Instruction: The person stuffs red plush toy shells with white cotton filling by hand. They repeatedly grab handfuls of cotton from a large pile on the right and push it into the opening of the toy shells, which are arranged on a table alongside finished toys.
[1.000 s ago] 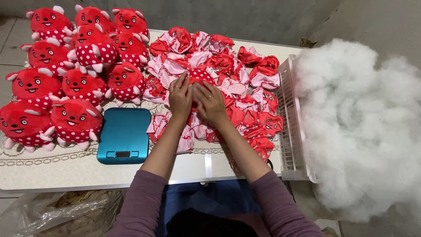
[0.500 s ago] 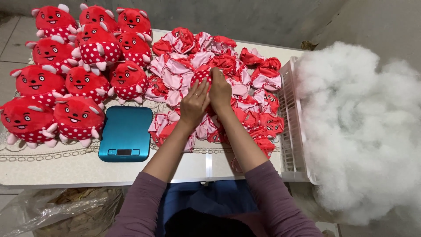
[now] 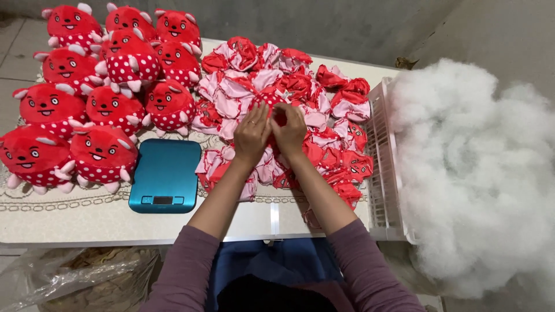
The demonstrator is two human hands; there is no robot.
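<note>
Right of the teal scale (image 3: 166, 175), left hand (image 3: 252, 133) and right hand (image 3: 289, 129) pinched a limp, light unstuffed toy skin (image 3: 276, 104) by its edge.

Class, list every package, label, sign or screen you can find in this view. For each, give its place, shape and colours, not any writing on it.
Scale screen: small dark rectangle on the front edge of the teal kitchen scale, left of the left hand; too small to tell more.
Plastic bag: clear, crumpled, under the table at lower left.
No labels or signs show.

plush cloth toys (image 3: 110, 110), fluffy stuffing (image 3: 480, 173), glossy scale (image 3: 166, 176)
</note>
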